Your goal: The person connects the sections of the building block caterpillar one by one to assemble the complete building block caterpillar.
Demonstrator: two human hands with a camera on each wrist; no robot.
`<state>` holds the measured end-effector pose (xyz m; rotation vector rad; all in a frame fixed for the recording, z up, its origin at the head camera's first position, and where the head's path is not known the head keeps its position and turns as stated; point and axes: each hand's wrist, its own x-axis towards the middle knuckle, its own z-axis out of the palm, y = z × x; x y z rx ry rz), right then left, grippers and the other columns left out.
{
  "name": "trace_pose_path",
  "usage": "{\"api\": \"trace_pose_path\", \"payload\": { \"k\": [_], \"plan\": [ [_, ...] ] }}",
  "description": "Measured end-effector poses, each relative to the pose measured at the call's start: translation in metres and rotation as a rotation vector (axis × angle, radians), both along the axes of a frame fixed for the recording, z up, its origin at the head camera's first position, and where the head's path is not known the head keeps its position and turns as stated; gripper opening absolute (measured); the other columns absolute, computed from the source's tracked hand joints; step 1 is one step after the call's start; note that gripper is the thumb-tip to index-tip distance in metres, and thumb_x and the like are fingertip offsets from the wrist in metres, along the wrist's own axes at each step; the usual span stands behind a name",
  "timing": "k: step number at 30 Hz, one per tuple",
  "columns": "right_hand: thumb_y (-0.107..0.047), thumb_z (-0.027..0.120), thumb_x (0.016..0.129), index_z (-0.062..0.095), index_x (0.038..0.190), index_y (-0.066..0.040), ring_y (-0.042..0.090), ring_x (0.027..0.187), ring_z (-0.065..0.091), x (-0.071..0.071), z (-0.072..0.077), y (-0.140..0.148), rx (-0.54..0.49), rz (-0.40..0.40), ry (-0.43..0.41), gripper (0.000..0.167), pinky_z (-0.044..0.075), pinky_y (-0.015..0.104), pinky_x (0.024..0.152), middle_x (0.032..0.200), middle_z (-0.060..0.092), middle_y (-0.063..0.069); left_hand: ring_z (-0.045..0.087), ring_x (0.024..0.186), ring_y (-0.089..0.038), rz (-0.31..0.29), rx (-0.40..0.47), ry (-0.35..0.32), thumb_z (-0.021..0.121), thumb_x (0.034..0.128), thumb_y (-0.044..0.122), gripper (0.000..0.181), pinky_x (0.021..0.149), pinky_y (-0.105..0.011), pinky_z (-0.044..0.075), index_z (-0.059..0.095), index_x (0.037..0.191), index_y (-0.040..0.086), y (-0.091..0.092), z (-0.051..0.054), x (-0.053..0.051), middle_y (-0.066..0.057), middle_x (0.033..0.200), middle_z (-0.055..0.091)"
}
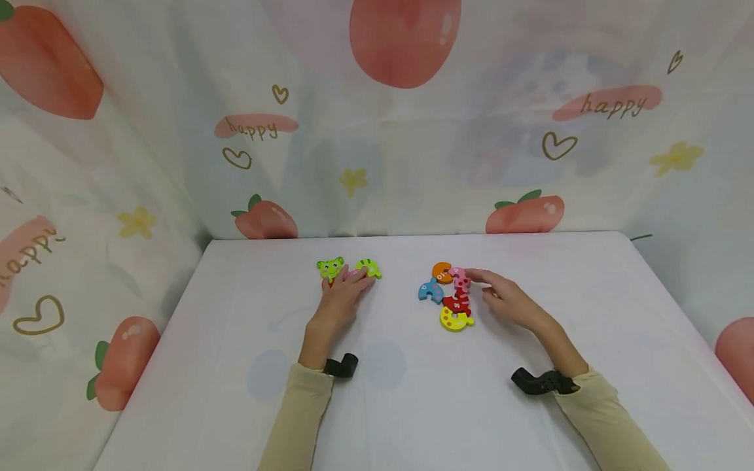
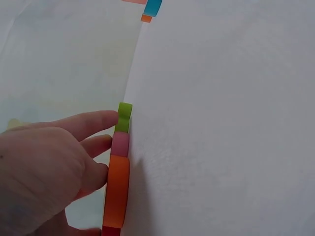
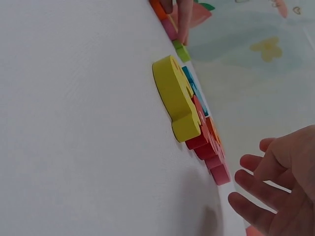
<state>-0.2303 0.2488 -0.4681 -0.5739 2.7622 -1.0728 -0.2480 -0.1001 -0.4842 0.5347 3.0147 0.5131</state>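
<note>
My left hand [image 1: 337, 307] lies over a small group of toy pieces, its fingers fairly straight and touching them: a green animal head [image 1: 330, 267], a green striped piece [image 1: 369, 267] and a pink piece [image 2: 120, 144] between. An orange piece [image 2: 116, 191] stands beside the thumb in the left wrist view. My right hand [image 1: 511, 299], fingers loosely extended, is beside the other group, its index fingertip close to a pink piece [image 1: 462, 281]; whether they touch I cannot tell. That group also has orange [image 1: 441, 273], blue [image 1: 431, 291], red [image 1: 457, 303] and yellow [image 1: 454, 320] pieces.
Both groups rest on a white-covered table [image 1: 406, 405], towards its far edge. A patterned cloth [image 1: 412, 157] hangs behind the table and along its left side. Black straps with dark devices [image 1: 533, 381] sit at both wrists.
</note>
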Motion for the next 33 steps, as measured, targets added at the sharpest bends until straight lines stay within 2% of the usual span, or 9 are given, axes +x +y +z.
{"api": "trace_pose_path", "payload": {
  "k": [4,9,14,21,29,33],
  "plan": [
    [0.006,0.045,0.094,0.041,0.142,0.004,0.04,0.133,0.044,-0.001,-0.003,-0.002,0.003,0.001,0.013,0.048,0.046,0.056,0.102,0.145,0.047,0.023,0.024,0.149,-0.035,-0.037,0.006,0.062,0.051,0.0995,0.013,0.038,0.117,-0.06,0.024,0.058,0.135,0.025,-0.003,-0.002,-0.002,0.002,0.15,0.047],
    [0.004,0.046,0.095,0.043,0.141,0.003,0.038,0.134,0.045,-0.001,-0.005,-0.005,0.008,-0.009,0.032,0.046,0.048,0.053,0.1,0.145,0.048,0.021,0.035,0.144,-0.032,-0.094,0.007,0.105,0.051,0.0992,0.011,0.036,0.12,-0.046,0.027,0.061,0.133,0.02,-0.005,-0.002,-0.003,-0.002,0.149,0.049],
    [0.004,0.047,0.095,0.045,0.14,0.003,0.038,0.131,0.048,0.0,-0.007,-0.007,0.0,-0.015,0.056,0.045,0.049,0.052,0.098,0.143,0.05,0.021,0.041,0.138,-0.029,-0.094,-0.025,0.098,0.051,0.0986,0.01,0.038,0.117,-0.046,0.032,0.06,0.133,0.023,-0.005,-0.002,-0.003,0.001,0.15,0.047],
    [0.003,0.049,0.095,0.047,0.138,0.002,0.037,0.127,0.051,0.001,-0.006,-0.01,-0.008,-0.006,0.078,0.044,0.051,0.052,0.096,0.139,0.052,0.021,0.041,0.137,-0.026,-0.073,-0.035,0.08,0.052,0.099,0.013,0.039,0.113,-0.048,0.034,0.059,0.135,0.026,-0.005,-0.001,-0.002,0.004,0.152,0.044],
    [0.003,0.051,0.094,0.051,0.135,0.0,0.036,0.122,0.055,0.004,-0.008,-0.019,-0.004,0.024,0.094,0.041,0.051,0.051,0.096,0.131,0.057,0.02,0.043,0.134,-0.026,-0.072,-0.029,0.113,0.053,0.0977,0.01,0.04,0.108,-0.05,0.039,0.059,0.134,0.024,-0.006,-0.003,-0.003,0.003,0.151,0.046],
    [0.002,0.052,0.094,0.053,0.134,-0.001,0.036,0.125,0.052,0.006,-0.008,-0.026,0.034,0.051,0.108,0.041,0.049,0.051,0.099,0.135,0.055,0.019,0.04,0.136,-0.027,-0.042,-0.031,0.072,0.053,0.096,0.005,0.048,0.109,-0.051,0.038,0.051,0.14,0.024,-0.003,-0.003,-0.004,0.003,0.151,0.045]
  ]
}}
